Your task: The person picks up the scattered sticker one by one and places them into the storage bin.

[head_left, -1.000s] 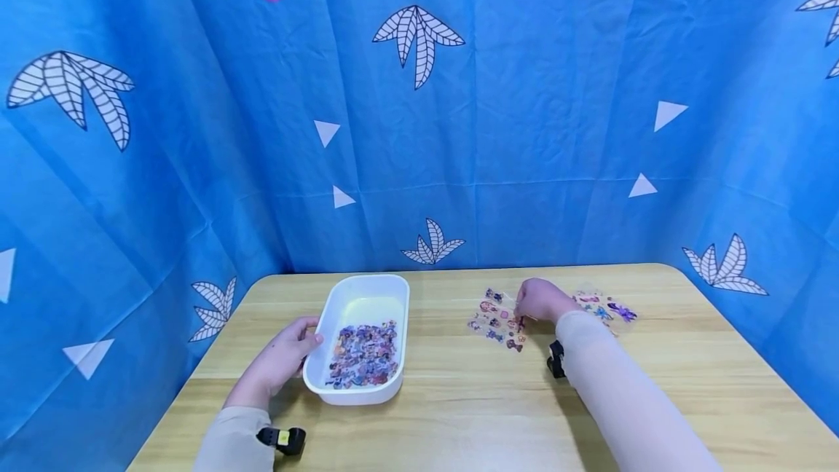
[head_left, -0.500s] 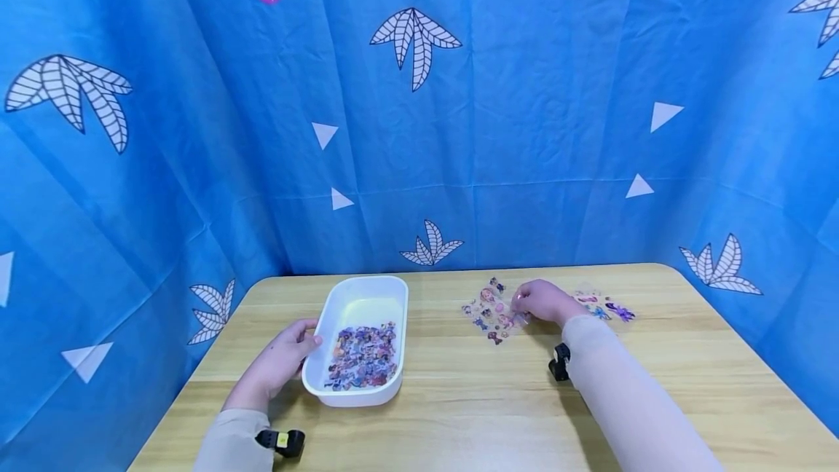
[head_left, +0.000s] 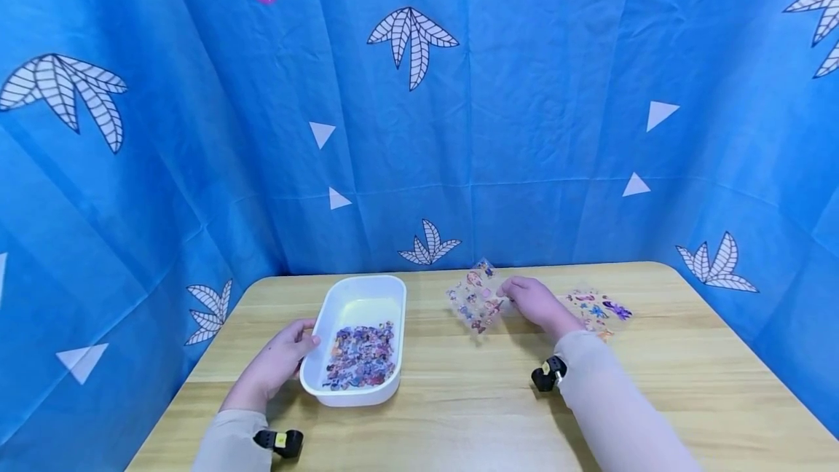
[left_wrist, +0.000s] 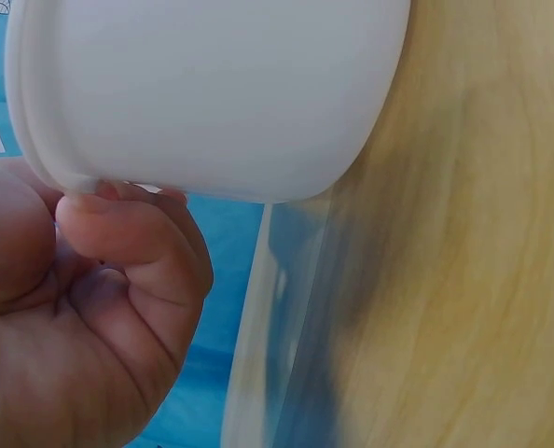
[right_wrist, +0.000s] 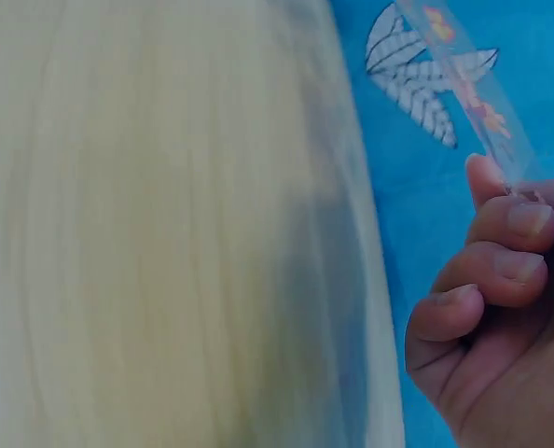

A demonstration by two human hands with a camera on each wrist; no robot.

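Observation:
At the left of the head view, my left hand (head_left: 282, 357) grips the side of a white plastic tub (head_left: 354, 400), thumb over the rim. In the left wrist view its fingers curl against the tub's wall (left_wrist: 212, 93). Inside the tub lies a spread of small colourful sticker-like pieces (head_left: 360, 355). My right hand (head_left: 534, 304) pinches the right edge of a clear sticker sheet (head_left: 473, 297) printed with small figures, held tilted up above the table. In the right wrist view the sheet (right_wrist: 482, 112) rises from between thumb and forefinger, the other fingers curled.
Another clear sticker sheet (head_left: 598, 312), with purple, blue and orange figures, lies on the wooden table (head_left: 472, 414) right of the right hand, partly behind the forearm. A blue patterned curtain (head_left: 524, 130) hangs around the table's back and sides.
The right hand has shifted slightly left, and the sticker sheet has moved left with it and tilted up from the table. The left hand keeps its hold on the tub.

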